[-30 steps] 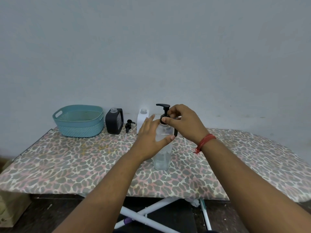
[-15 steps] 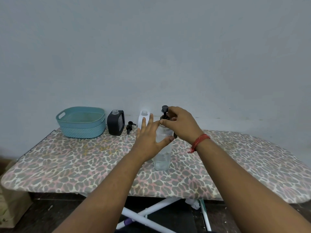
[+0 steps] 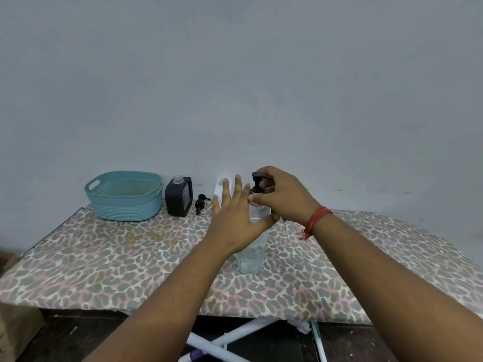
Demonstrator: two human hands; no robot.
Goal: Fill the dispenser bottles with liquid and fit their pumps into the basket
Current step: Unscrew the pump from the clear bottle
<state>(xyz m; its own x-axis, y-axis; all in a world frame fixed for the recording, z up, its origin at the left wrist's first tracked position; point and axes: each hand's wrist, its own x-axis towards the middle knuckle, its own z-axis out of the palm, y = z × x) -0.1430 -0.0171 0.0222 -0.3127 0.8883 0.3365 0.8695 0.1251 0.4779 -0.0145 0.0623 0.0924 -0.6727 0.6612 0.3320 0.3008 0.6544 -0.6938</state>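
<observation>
A clear bottle (image 3: 251,259) stands upright near the middle of an ironing board (image 3: 104,267) covered in a leopard-print cloth. The left hand (image 3: 236,220) rests against the bottle's left side with its fingers straight and spread, the thumb reaching across the front of the bottle; the fingers are not curled round it. The right hand (image 3: 283,198) comes in from the right and pinches the collar of a black pump (image 3: 257,182) that sits in the bottle's neck, thumb and fingertips closed on it. The pump's spout points left. A red thread band (image 3: 315,220) circles the right wrist.

At the far left of the board sits a teal basket (image 3: 125,195); nothing can be seen inside it from here. Just to its right stands a black bottle (image 3: 179,196) with its neck open and no pump on it. Right of that, a second black pump (image 3: 200,203) lies on the cloth, its clear tube pointing toward the near side. A white bottle (image 3: 219,190) stands farther right, partly hidden behind the left hand's fingers. White legs (image 3: 222,343) of the board cross underneath.
</observation>
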